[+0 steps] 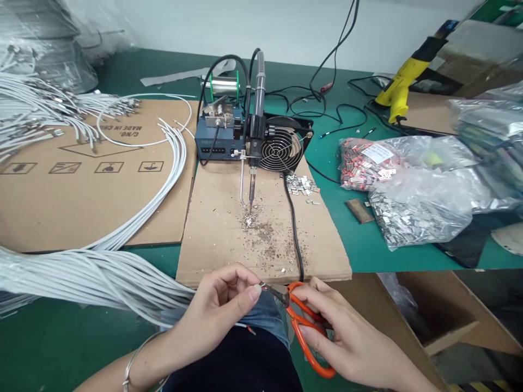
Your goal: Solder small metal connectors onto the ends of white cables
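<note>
My left hand [223,305] pinches a cable end between thumb and forefinger. Small coloured wires [263,285] poke out past the fingertips; the rest of that cable is hidden in the hand. In my right hand [335,326] is a pair of scissors [300,335] with orange loop handles, its dark blades reaching the wires at my left fingertips. Whether the blades touch the wires I cannot tell. Below the left hand another cable end [250,329] shows a reddish tip. A thick bundle of white-grey cables [102,277] runs in from the left beside my left forearm.
A soldering iron [255,109] points down over a cardboard sheet [216,218] littered with debris. Behind are a blue station [212,144], a fan [281,147] and a solder spool [224,86]. Bags of metal connectors [420,212] and a yellow heat gun [402,87] lie right.
</note>
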`<state>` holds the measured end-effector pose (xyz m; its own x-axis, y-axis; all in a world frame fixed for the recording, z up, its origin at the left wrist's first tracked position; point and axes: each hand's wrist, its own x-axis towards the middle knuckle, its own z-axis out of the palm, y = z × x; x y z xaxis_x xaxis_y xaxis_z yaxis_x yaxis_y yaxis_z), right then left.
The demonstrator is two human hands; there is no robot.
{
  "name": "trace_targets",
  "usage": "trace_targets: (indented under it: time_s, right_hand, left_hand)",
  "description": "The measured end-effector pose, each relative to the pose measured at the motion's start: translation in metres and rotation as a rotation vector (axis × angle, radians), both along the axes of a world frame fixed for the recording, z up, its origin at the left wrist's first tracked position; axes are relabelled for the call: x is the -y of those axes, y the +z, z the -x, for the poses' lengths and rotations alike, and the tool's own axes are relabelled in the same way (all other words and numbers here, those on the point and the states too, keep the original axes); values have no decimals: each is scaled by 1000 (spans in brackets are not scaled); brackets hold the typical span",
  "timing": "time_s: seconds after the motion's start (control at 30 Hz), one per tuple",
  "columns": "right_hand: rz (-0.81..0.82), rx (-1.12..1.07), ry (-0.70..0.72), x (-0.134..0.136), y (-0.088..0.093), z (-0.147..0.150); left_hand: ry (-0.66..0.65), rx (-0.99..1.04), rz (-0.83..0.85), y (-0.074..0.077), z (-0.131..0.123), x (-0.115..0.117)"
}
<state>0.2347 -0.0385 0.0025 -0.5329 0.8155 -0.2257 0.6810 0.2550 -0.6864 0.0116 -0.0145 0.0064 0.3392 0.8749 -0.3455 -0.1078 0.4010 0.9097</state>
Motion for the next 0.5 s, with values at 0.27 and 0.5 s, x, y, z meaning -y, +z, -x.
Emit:
trace_targets:
  time_s: [0.27,0.5]
  right_hand:
    - [-9,-99,24,-3,0,1]
    - [-99,-31,35,0,2,0]
  left_hand:
    - [-32,-15,-19,2,2,1]
    - [-105,-11,-64,-3,6,1]
